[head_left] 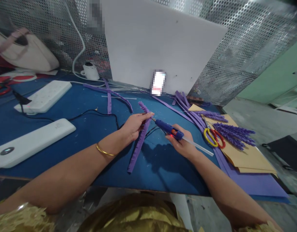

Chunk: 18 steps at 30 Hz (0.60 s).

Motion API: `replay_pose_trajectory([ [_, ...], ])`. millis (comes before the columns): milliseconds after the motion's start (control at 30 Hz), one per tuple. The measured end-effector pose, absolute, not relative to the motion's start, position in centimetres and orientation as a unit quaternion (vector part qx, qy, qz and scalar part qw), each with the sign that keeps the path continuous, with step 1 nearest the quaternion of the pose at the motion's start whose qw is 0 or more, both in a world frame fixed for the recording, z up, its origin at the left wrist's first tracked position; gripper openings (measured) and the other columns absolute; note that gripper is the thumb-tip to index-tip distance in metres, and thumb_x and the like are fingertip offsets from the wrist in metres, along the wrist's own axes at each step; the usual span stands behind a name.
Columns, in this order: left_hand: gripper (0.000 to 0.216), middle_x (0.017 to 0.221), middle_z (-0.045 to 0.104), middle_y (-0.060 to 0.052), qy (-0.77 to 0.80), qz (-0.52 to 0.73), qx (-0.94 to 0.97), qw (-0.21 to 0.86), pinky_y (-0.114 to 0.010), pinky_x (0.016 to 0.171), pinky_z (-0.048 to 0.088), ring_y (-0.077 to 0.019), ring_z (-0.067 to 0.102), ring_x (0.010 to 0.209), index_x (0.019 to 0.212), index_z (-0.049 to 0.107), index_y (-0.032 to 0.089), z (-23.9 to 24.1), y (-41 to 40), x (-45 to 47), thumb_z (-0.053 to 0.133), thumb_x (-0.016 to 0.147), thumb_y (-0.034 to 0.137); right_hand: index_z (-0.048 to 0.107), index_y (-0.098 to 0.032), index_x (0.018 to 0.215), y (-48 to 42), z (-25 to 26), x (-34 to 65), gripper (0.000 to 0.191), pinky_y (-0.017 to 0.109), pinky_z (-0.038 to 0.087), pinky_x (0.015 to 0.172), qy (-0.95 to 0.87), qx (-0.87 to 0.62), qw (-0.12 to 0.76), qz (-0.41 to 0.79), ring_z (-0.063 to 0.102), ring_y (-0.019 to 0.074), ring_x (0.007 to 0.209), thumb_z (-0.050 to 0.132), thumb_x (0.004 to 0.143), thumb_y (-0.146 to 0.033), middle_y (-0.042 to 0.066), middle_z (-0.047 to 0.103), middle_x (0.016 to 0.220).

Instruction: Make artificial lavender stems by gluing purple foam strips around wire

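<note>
Between the fingers of my left hand (132, 127) is a purple paper flower stem (143, 107), its fringed tip pointing up and away. From the same pinch a long purple paper strip (138, 149) hangs down toward the table's front. My right hand (181, 141) is wrapped round a blue hot glue gun (169, 128), and a clear glue stick (199, 148) sticks out of its back. The gun's nozzle is close to the strip beside my left fingertips; whether it touches I cannot tell.
Scissors (214, 138), finished purple flowers (235, 133), tan paper (254, 161) and purple sheets (262, 185) lie at the right. Loose purple strips (109, 101) are at the back. A white power strip (45, 96) and a long white device (37, 143) lie left, with a black cable (90, 111).
</note>
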<state>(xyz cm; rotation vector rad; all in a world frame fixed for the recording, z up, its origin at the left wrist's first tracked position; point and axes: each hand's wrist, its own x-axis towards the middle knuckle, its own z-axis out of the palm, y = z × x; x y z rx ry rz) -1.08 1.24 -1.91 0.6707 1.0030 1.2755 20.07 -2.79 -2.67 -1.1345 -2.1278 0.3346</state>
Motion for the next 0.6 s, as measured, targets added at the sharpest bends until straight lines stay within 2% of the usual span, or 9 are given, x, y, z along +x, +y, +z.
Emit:
replay_pose_trajectory([
  [267,0.034,0.067,0.065,-0.001,0.444,0.555,0.289,0.641,-0.025,0.059,0.034,-0.0088,0.049,0.061,0.072,0.075,0.012,-1.82,0.97,-0.84,0.093,0.050,0.029,0.056,-0.022,0.087,-2.81,-2.72,20.07,0.029,0.027,0.038,0.059,-0.829,-0.441,0.332,0.089,0.054,0.0168,0.060,0.056,0.089,-0.051,0.002,0.062,0.073],
  [600,0.036,0.074,0.069,-0.003,0.438,0.560,0.284,0.643,-0.025,0.062,0.038,-0.0105,0.053,0.065,0.074,0.075,0.013,-1.89,0.93,-0.73,0.094,0.047,0.028,0.054,-0.022,0.085,-2.95,-2.49,19.90,0.029,0.027,0.036,0.059,-0.832,-0.445,0.324,0.070,0.052,0.0162,0.060,0.052,0.092,-0.050,0.002,0.060,0.071],
])
